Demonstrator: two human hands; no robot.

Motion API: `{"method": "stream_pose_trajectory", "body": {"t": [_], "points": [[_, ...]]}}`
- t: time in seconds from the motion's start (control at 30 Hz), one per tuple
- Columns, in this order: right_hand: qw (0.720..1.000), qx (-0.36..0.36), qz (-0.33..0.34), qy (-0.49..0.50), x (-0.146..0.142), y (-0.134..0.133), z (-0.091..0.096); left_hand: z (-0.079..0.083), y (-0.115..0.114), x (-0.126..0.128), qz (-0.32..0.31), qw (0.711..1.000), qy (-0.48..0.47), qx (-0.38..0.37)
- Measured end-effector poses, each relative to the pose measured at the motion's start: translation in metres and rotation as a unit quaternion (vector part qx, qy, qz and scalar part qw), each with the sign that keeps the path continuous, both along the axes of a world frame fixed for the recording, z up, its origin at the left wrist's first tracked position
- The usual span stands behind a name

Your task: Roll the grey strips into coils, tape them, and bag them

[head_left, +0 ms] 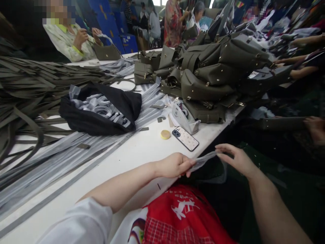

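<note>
A clear plastic sleeve (204, 160) is stretched between my two hands over the table's front edge. My left hand (175, 165) is closed, with thumb and fingers pinching the sleeve's left end. At the other end my right hand (236, 158) holds the sleeve between thumb and fingertips. A thin see-through length hangs down below it. Just beyond my left hand lie a phone (191, 141) in a patterned case and a small round yellow item (165, 134). Behind the phone stands a tape dispenser (183, 117).
Dark olive handbags (210, 74) are heaped at the back right. A black cloth bag (73, 117) holds coiled, plastic-wrapped straps (104, 105). Long olive strips (30, 78) and plastic lengths (63, 159) cover the left side. Across the table, a person (68, 42) handles an olive bag (108, 51).
</note>
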State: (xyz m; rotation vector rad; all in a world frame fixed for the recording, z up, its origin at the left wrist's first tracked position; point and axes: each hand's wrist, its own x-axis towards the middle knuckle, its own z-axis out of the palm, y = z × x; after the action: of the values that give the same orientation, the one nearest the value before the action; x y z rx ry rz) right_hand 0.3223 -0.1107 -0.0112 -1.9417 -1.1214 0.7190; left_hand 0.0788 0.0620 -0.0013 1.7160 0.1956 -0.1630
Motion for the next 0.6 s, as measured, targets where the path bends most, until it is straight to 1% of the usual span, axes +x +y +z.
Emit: {"method": "stream_pose_trajectory", "body": {"t": [0.03,0.07,0.1,0.13,0.17,0.2,0.27,0.37,0.4,0.43,0.47,0.5,0.53,0.57,0.6], "points": [[0.999,0.02,0.033,-0.024,-0.009,0.003,-0.001,0.004,-0.001,0.0,0.003,0.991,0.035,-0.129],[0.996,0.039,0.073,-0.027,-0.021,0.006,-0.002,0.007,0.0,0.001,0.008,0.967,0.056,-0.248],[0.992,0.049,0.112,-0.011,-0.035,0.009,-0.004,0.012,0.001,0.003,0.013,0.935,0.061,-0.349],[0.988,0.05,0.144,0.016,-0.049,0.012,-0.006,0.016,0.003,0.005,0.017,0.902,0.055,-0.428],[0.985,0.047,0.161,0.046,-0.063,0.015,-0.009,0.021,0.005,0.006,0.022,0.872,0.042,-0.487],[0.983,0.042,0.162,0.074,-0.074,0.017,-0.014,0.027,0.009,0.007,0.029,0.848,0.025,-0.528],[0.984,0.035,0.123,0.125,-0.085,0.019,-0.027,0.039,0.02,0.007,0.061,0.817,-0.015,-0.573],[0.981,0.019,0.053,0.185,-0.083,0.019,-0.047,0.059,0.04,0.0,0.132,0.791,-0.102,-0.588],[0.98,0.004,0.047,0.193,-0.082,0.02,-0.051,0.065,0.046,-0.002,0.157,0.788,-0.134,-0.58],[0.979,-0.016,0.056,0.196,-0.082,0.021,-0.052,0.07,0.052,-0.003,0.184,0.788,-0.168,-0.562],[0.977,-0.038,0.082,0.194,-0.085,0.021,-0.05,0.074,0.057,-0.004,0.214,0.792,-0.204,-0.534],[0.974,-0.056,0.116,0.187,-0.09,0.021,-0.046,0.075,0.062,-0.003,0.248,0.8,-0.24,-0.491],[0.969,-0.074,0.154,0.18,-0.097,0.02,-0.04,0.075,0.066,-0.001,0.287,0.81,-0.277,-0.43],[0.962,-0.091,0.187,0.177,-0.104,0.017,-0.032,0.072,0.069,0.002,0.33,0.822,-0.31,-0.345],[0.956,-0.105,0.21,0.179,-0.111,0.012,-0.024,0.067,0.073,0.004,0.371,0.834,-0.334,-0.234]]}}
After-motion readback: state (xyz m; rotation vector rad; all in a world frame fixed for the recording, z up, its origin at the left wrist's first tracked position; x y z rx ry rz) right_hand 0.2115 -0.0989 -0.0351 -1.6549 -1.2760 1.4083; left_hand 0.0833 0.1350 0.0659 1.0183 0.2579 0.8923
